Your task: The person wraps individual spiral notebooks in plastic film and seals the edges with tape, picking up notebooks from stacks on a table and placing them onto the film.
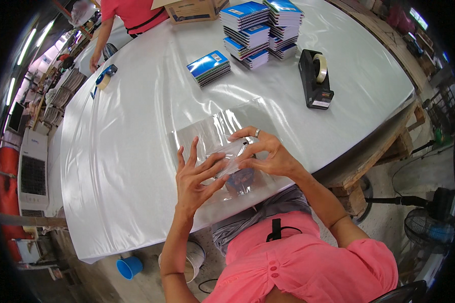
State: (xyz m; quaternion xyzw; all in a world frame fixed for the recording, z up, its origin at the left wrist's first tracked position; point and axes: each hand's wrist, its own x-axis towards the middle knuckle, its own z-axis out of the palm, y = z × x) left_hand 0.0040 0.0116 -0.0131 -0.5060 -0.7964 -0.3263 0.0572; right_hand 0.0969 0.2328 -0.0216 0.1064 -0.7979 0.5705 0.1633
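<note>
A clear plastic bag (232,157) is bunched up between my two hands above the near edge of the table. My right hand (268,154), with a ring on one finger, has its thumb and fingers curled in on the film. My left hand (194,177) rests its fingertips against the film's other side, its fingers spread and two of them raised. Beneath the hands lie more flat, clear plastic sheets or bags (187,132); which of the two I cannot tell. Something dark blue (241,178) shows through the plastic close to my body.
Beyond the hands sits a short stack of blue spiral notebooks (208,68), with taller notebook stacks (245,30) behind. A black tape dispenser (316,78) stands right; a handheld tape dispenser (103,81) lies far left. A cardboard box (194,11) and another person (134,15) are at the back.
</note>
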